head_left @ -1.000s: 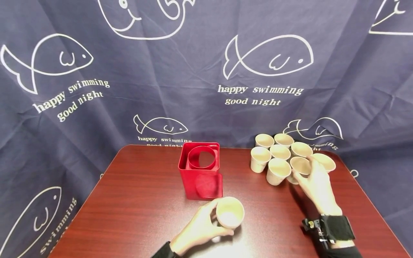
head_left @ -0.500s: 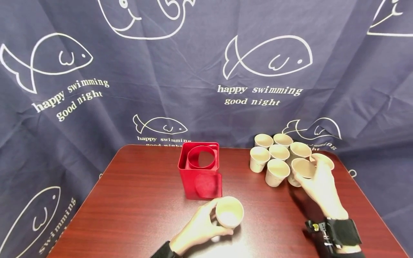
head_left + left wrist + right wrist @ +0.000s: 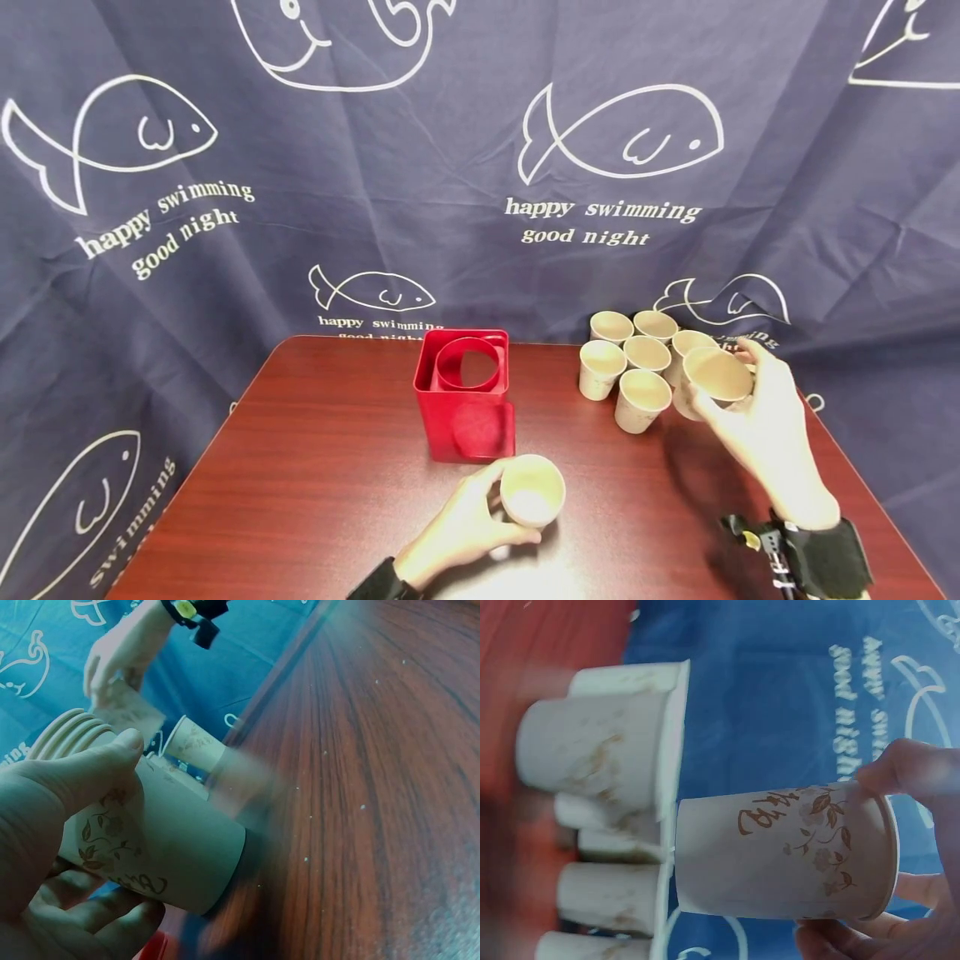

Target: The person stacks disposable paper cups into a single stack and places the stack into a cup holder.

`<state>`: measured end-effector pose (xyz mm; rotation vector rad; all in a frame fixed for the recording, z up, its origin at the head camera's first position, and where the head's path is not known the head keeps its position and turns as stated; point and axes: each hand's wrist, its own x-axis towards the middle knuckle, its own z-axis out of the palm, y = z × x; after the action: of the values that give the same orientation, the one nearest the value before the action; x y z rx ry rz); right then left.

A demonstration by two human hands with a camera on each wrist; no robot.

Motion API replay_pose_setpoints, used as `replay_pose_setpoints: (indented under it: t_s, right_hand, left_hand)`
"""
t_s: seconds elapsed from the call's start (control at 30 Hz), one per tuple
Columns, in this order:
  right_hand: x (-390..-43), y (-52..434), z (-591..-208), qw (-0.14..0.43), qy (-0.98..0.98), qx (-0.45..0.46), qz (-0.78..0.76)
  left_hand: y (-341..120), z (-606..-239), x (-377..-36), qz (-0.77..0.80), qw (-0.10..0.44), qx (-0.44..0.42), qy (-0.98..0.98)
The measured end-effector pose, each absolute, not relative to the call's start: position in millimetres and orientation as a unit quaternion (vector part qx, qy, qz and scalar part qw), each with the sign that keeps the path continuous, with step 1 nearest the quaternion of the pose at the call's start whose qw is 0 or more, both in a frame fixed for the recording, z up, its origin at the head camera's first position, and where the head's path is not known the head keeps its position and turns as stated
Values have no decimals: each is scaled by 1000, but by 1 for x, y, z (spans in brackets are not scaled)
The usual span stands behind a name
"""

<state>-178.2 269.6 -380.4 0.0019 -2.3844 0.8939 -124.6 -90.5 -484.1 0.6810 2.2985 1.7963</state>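
Right of the red box, your right hand grips a lifted paper cup beside the cup cluster, while just before that box your left hand curls around a cup stack on the surface.
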Motion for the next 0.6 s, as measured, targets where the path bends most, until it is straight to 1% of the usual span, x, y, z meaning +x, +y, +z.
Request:
replay_pose_setpoints:
  t_s: [0.23, 0.37, 0.47, 0.6]
  right_hand:
    - [-164, 251, -363, 323, -877, 16, 355]
    - [-155, 240, -358, 330, -871, 49, 360]
    - [-149, 232, -354, 329, -870, 80, 358]
    - [-143, 220, -349, 309, -864, 113, 381]
  left_hand:
    - [-91, -484, -125, 599, 75, 227, 764]
    - [-91, -484, -125, 598, 77, 225, 765]
    - [-91, -484, -126, 603, 83, 224, 761]
    - [-90, -485, -126, 611, 86, 230, 753]
